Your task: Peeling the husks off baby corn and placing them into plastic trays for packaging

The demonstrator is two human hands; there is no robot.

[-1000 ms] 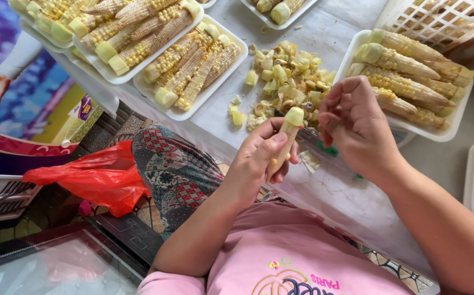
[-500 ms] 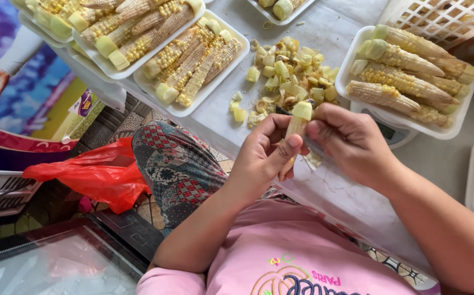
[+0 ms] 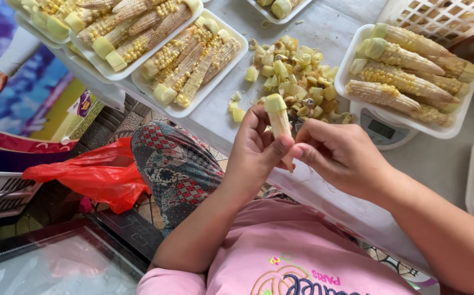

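The left hand [image 3: 256, 150] grips a corn cob [image 3: 278, 117] upright, fingers closed around its lower half, above the worktop [image 3: 324, 33] edge. The right hand [image 3: 341, 155] pinches the cob's base with curled fingers. Behind lie cut stubs [image 3: 294, 76]; a tray [image 3: 357, 60] of cobs sits on a scale [image 3: 381, 128].

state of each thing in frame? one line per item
left hand: gripping the corn cob
right hand: fingertips pinching the cob's lower end
corn cob: upright, stem end cut
tray on scale: filled with cobs
scale: bearing that tray
pile of cut ends: loose on table
red bag: crumpled
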